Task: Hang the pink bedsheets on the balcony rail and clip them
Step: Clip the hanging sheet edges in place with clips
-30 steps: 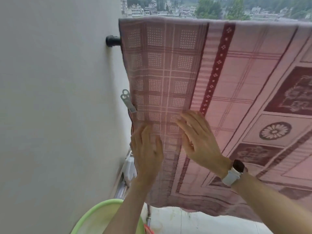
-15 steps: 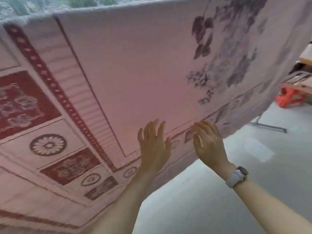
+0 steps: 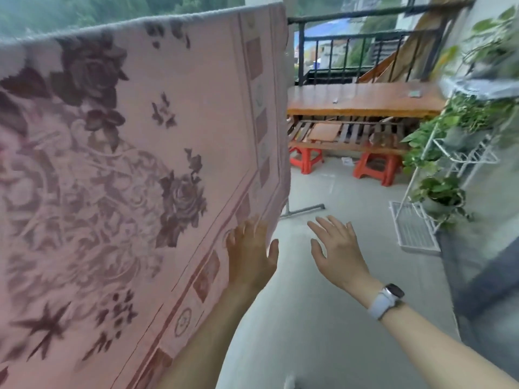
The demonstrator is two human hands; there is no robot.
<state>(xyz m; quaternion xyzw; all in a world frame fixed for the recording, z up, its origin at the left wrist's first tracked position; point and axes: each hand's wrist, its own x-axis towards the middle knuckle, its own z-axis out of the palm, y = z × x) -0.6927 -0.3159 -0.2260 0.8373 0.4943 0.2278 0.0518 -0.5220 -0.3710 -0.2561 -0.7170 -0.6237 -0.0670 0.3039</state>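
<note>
A balcony's concrete floor (image 3: 323, 318) runs to a dark railing (image 3: 351, 37) and a wooden bench (image 3: 362, 99). The pink bedsheet (image 3: 126, 164) hangs draped at left. The left hand (image 3: 250, 254) lies flat against its lower corner, fingers straight; the right hand (image 3: 337, 248) hovers beside it, spread, holding nothing.

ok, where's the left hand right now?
In the head view the left hand sits low at centre, fingers spread flat against the right-hand edge of the pink floral bedsheet hanging over the rail, with the watch-wearing right hand just to its right, off the fabric.
</note>
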